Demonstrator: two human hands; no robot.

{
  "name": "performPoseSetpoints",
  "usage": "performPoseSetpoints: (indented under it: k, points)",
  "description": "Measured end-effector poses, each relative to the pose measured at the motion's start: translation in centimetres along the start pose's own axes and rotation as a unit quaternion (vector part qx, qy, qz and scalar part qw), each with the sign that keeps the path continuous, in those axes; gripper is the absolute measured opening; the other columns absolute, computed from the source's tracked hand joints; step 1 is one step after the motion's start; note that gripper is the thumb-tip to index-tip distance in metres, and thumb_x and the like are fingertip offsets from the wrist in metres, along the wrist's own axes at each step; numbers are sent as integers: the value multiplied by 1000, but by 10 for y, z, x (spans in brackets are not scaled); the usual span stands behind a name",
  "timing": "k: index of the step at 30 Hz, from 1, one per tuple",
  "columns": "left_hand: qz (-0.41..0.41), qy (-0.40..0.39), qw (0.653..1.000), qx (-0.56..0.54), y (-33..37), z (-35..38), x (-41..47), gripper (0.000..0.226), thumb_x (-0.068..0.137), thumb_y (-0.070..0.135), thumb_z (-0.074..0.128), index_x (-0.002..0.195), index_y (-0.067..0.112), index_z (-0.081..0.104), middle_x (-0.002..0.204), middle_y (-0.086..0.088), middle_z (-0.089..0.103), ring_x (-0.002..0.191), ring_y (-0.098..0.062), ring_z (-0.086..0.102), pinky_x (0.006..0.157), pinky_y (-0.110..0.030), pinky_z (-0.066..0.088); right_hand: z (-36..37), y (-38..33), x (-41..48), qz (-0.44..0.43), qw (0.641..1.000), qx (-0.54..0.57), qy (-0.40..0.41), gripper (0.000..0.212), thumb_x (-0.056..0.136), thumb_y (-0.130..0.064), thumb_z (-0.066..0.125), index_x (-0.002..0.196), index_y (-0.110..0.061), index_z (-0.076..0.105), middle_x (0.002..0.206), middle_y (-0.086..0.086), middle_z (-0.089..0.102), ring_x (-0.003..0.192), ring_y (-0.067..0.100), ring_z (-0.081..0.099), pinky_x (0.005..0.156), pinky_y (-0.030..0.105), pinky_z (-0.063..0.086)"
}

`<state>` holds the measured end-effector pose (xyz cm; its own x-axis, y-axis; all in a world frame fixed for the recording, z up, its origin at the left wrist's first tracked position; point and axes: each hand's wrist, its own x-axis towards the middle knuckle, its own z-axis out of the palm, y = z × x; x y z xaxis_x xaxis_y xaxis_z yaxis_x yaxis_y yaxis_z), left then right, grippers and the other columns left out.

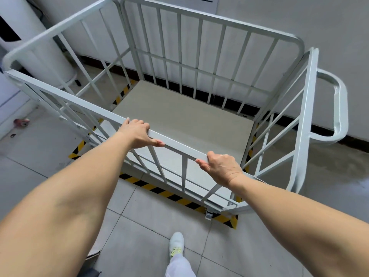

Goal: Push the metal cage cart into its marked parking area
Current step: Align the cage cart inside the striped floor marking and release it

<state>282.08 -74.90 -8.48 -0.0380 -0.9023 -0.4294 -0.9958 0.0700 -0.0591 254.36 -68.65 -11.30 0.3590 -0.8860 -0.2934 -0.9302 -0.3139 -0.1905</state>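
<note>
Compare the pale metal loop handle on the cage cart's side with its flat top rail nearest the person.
The loop handle is curved round tube; the top rail is flat and straight. The handle is untouched; left hand and right hand grip the rail. Both are pale painted metal.

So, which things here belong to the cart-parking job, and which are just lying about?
Job: metal cage cart; yellow-black floor tape marking its bay; left hand and right hand, both holding the cart's near top rail.
Lying about: tall white cylinder at left; small pinkish object on the floor tiles.
</note>
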Motion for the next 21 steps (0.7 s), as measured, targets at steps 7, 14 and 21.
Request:
performPoseSetpoints:
  k: [7, 14, 21]
  points:
    - [17, 44, 999, -6, 3, 0, 0, 67, 76, 79, 44, 89, 14, 48, 113, -13, 60, 112, -30, 48, 108, -45, 30, -3, 4, -3, -1, 1000, -4, 7, 45, 97, -57, 29, 87, -13, 36, 96, 17, 68, 91, 37, 62, 67, 35, 37]
    - [18, 67, 998, -2, 18, 8, -10, 68, 75, 80, 44, 87, 13, 49, 111, -13, 62, 110, -30, 48, 102, -44, 33, -2, 16, -16, -5, 999, -29, 18, 50, 96, -57, 30, 93, -10, 46, 93, 17, 69, 89, 37, 63, 69, 37, 43]
    - [32, 95, 995, 26, 17, 9, -8, 69, 75, 82, 39, 81, 14, 51, 103, -10, 65, 100, -27, 48, 95, -42, 38, 0, 21, -14, -12, 999, -40, 17, 45, 97, -56, 30, 88, -13, 37, 91, 15, 69, 85, 36, 64, 65, 34, 38]
